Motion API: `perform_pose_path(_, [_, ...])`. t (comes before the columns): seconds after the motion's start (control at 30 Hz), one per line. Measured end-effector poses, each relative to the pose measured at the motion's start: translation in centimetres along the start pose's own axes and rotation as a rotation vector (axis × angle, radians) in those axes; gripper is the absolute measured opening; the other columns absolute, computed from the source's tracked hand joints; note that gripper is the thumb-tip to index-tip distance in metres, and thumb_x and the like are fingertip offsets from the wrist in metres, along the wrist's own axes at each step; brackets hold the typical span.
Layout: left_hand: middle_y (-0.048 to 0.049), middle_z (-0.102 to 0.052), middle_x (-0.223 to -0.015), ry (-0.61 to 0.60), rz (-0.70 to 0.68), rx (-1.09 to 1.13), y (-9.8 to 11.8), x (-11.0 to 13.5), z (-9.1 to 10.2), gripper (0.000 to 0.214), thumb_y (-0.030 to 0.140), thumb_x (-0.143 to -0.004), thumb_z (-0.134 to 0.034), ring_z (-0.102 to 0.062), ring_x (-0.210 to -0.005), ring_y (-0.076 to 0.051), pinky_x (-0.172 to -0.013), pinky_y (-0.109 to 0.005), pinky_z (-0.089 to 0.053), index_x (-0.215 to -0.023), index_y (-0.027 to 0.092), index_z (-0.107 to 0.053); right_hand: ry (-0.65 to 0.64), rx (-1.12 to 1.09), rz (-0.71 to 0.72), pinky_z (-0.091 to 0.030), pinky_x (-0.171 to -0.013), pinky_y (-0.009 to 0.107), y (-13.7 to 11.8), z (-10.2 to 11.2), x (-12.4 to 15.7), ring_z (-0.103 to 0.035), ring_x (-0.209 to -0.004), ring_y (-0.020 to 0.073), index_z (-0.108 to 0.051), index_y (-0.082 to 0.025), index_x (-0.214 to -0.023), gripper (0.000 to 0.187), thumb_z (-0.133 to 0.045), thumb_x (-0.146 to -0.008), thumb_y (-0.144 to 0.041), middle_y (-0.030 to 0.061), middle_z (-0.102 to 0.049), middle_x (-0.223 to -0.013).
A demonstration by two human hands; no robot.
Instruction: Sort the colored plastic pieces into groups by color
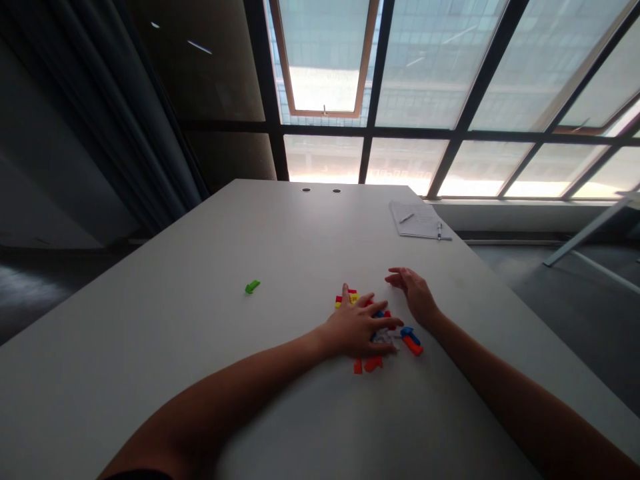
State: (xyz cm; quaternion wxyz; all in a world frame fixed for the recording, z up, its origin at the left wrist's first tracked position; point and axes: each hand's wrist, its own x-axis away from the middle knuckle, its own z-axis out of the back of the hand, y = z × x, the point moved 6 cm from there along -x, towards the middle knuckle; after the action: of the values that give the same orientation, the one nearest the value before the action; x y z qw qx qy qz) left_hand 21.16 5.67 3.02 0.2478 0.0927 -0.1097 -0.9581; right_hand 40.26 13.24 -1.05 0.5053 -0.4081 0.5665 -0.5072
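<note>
My left hand (357,328) lies with fingers spread over a small pile of coloured plastic pieces, hiding much of it. Yellow pieces (354,298) and red ones show past its fingertips. Below the palm are red pieces (373,363). Right of the pile, an orange piece (413,345) lies against a blue piece (409,332). My right hand (414,293) rests on its edge to the right of the pile, fingers stretched out and apart from the pieces. Nothing shows in its grasp. Off to the left, a green arrow-shaped piece (253,287) lies alone on the white table (280,233).
Papers (423,221) with two pens lie near the table's far right edge. Two round cable holes (321,191) are set in the far end. Beyond stand windows (325,73) and a dark curtain (130,100); a table leg (585,230) shows at right.
</note>
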Motion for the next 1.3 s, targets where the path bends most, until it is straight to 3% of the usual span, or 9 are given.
perform_pose_path(0.33, [-0.0099,-0.039,-0.172,-0.035,0.186,-0.039,0.9,1.6,0.3,0.059,0.063,-0.109,-0.035,-0.04,-0.153,-0.044,-0.115,-0.085,-0.023,-0.166,0.049,-0.031,-0.012,0.127,-0.001,-0.054,-0.092,0.044,-0.2,-0.2,-0.1,-0.073,-0.089,0.0277,-0.075,-0.022,-0.101,0.059,-0.059,-0.089,-0.077,0.0075,-0.078,-0.083])
perform_pose_path(0.5, [-0.0104,-0.041,-0.171,-0.005,0.215,-0.082,0.3,2.6,2.5,0.064,0.066,-0.107,-0.039,-0.036,-0.156,-0.042,-0.117,-0.085,-0.024,-0.167,0.044,-0.033,-0.047,0.238,0.04,-0.054,-0.09,0.043,-0.9,-0.6,0.3,-0.072,-0.087,0.0278,-0.076,-0.021,-0.1,0.056,-0.057,-0.092,-0.073,0.0082,-0.079,-0.084])
perform_pose_path(0.6, [-0.0087,-0.043,-0.17,0.073,0.262,-0.16,-3.6,4.5,4.6,0.062,0.065,-0.107,-0.04,-0.036,-0.157,-0.038,-0.124,-0.078,-0.018,-0.164,0.04,-0.04,-0.085,0.314,0.075,-0.053,-0.091,0.043,-1.4,-0.9,0.6,-0.073,-0.089,0.028,-0.075,-0.021,-0.101,0.053,-0.054,-0.096,-0.07,0.0083,-0.08,-0.087])
perform_pose_path(0.7, [-0.0126,-0.043,-0.169,0.142,0.519,-0.282,-11.1,8.5,6.1,0.061,0.062,-0.106,-0.046,-0.036,-0.156,-0.045,-0.12,-0.084,-0.017,-0.161,0.035,-0.048,-0.113,0.37,0.097,-0.053,-0.092,0.043,-1.8,-1.1,0.7,-0.073,-0.089,0.0283,-0.075,-0.022,-0.101,0.051,-0.052,-0.098,-0.067,0.0082,-0.08,-0.088])
perform_pose_path(0.8, [-0.0221,-0.044,-0.166,0.16,0.824,-0.303,-18.1,13.3,5.7,0.066,0.06,-0.108,-0.039,-0.039,-0.152,-0.052,-0.113,-0.085,-0.029,-0.159,0.019,-0.05,-0.108,0.39,0.106,-0.053,-0.091,0.043,-1.9,-1.2,0.7,-0.073,-0.088,0.0285,-0.075,-0.023,-0.1,0.05,-0.051,-0.099,-0.066,0.0074,-0.08,-0.087])
perform_pose_path(0.87, [-0.0249,-0.051,-0.16,0.168,0.827,-0.295,-19.7,14.6,4.5,0.067,0.056,-0.11,-0.033,-0.047,-0.148,-0.048,-0.119,-0.076,-0.033,-0.157,0.011,-0.05,-0.098,0.392,0.11,-0.054,-0.092,0.044,-1.8,-1.3,0.8,-0.073,-0.088,0.0286,-0.076,-0.024,-0.099,0.05,-0.051,-0.098,-0.067,0.007,-0.08,-0.087])
perform_pose_path(1.03, [-0.0194,-0.05,-0.163,0.216,0.557,-0.159,-14.0,11.8,1.4,0.063,0.056,-0.109,-0.039,-0.04,-0.156,-0.039,-0.128,-0.065,-0.027,-0.158,0.019,-0.052,-0.142,0.337,0.085,-0.053,-0.099,0.049,-2.1,-1.0,1.0,-0.073,-0.097,0.0308,-0.077,-0.022,-0.105,0.056,-0.052,-0.097,-0.071,0.0103,-0.081,-0.095])
perform_pose_path(1.17, [-0.0122,-0.041,-0.17,0.19,0.234,0.082,-7.4,8.7,2.2,0.066,0.057,-0.109,-0.04,-0.029,-0.162,-0.03,-0.131,-0.052,-0.031,-0.165,0.021,-0.04,-0.609,0.3,-0.056,-0.052,-0.106,0.054,-3.0,-0.7,1.3,-0.067,-0.126,0.0354,-0.067,-0.026,-0.143,0.071,-0.068,-0.089,-0.072,0.0131,-0.075,-0.132])
perform_pose_path(1.3, [-0.0087,-0.053,-0.162,0.365,0.173,0.14,-7.7,9.6,5.3,0.052,0.048,-0.11,-0.044,-0.031,-0.161,-0.028,-0.132,-0.053,-0.029,-0.156,0.024,-0.053,-0.928,0.611,-0.061,-0.053,-0.108,0.055,-4.3,1.6,1.8,-0.058,-0.14,0.04,-0.062,-0.032,-0.151,0.096,-0.094,-0.066,-0.062,0.0128,-0.059,-0.156])
